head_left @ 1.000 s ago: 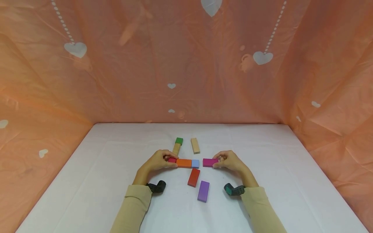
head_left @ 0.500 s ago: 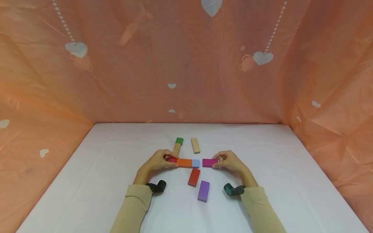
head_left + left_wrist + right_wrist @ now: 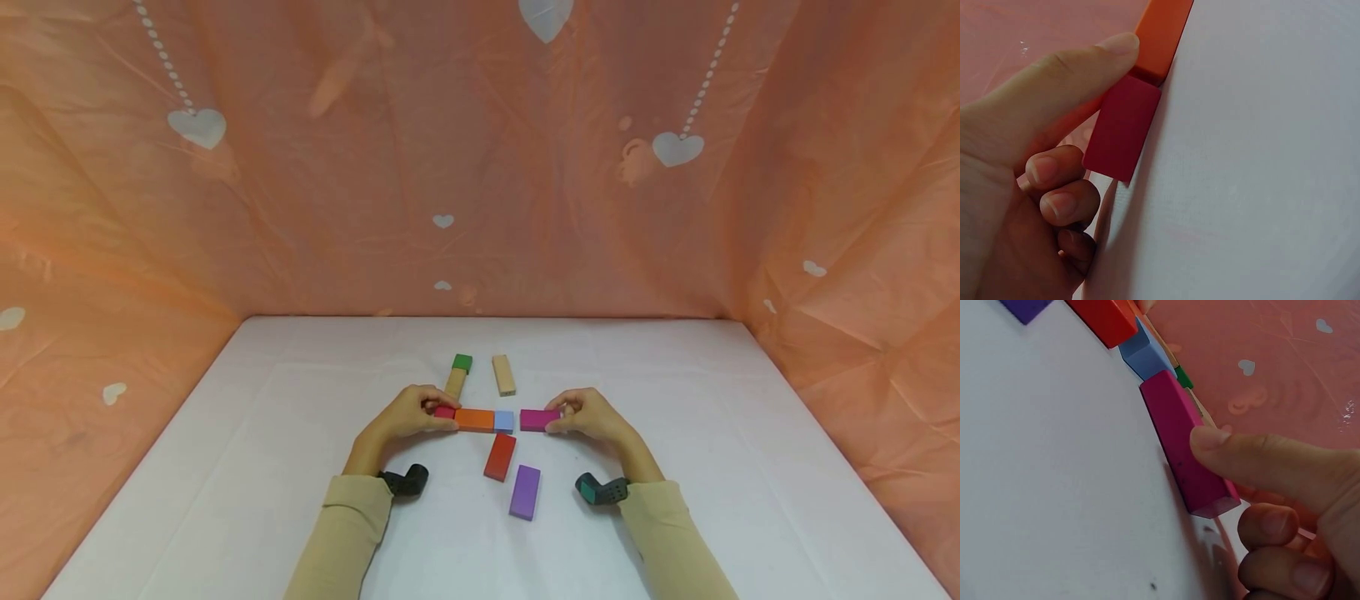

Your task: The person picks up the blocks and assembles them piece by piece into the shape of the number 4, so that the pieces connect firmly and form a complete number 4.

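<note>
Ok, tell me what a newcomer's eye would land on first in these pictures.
Probably the orange backdrop with its pale hearts, rising behind and beside the white table. Then, mid-table, a crimson block, an orange block and a light blue block in a row, the left hand pinching where crimson meets orange. Just right of them, across a small gap in the head view, the right hand holds a magenta block.

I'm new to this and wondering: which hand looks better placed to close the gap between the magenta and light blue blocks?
Probably the right hand: it pinches the magenta block, just apart from the light blue block. The left hand is farther off, gripping the end of the orange block.
</note>
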Tool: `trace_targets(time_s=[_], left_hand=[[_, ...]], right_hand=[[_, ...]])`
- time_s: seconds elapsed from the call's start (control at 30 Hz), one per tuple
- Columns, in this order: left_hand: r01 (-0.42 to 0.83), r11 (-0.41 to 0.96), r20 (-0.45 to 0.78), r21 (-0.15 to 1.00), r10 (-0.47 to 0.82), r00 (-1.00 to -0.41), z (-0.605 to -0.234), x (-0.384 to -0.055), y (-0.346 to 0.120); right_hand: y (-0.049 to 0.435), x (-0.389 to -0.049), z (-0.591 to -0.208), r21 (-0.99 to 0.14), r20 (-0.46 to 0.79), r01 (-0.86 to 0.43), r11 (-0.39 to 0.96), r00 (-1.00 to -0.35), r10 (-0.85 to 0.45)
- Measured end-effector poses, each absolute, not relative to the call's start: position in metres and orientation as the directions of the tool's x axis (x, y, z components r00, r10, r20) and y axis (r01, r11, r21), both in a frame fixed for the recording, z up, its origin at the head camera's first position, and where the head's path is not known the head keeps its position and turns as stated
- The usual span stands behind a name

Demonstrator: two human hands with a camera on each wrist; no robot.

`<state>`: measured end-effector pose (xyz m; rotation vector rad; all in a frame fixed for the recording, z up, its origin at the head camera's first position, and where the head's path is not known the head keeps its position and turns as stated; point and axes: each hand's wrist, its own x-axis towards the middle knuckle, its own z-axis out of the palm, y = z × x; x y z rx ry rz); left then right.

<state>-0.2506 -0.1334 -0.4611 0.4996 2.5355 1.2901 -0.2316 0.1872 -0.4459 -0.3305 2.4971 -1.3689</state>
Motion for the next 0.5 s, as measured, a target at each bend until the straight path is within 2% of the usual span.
trace_targets(time_s=[0.5], left_hand=[[0.187, 0.556, -0.071, 0.810, 0.409, -0.910, -0.4619, -0.2514, -0.1337]], right_hand=[[0.1860, -0.2332, -0.4481, -0.848, -0.118, -0.086, 0.523, -0.931, -0.345]])
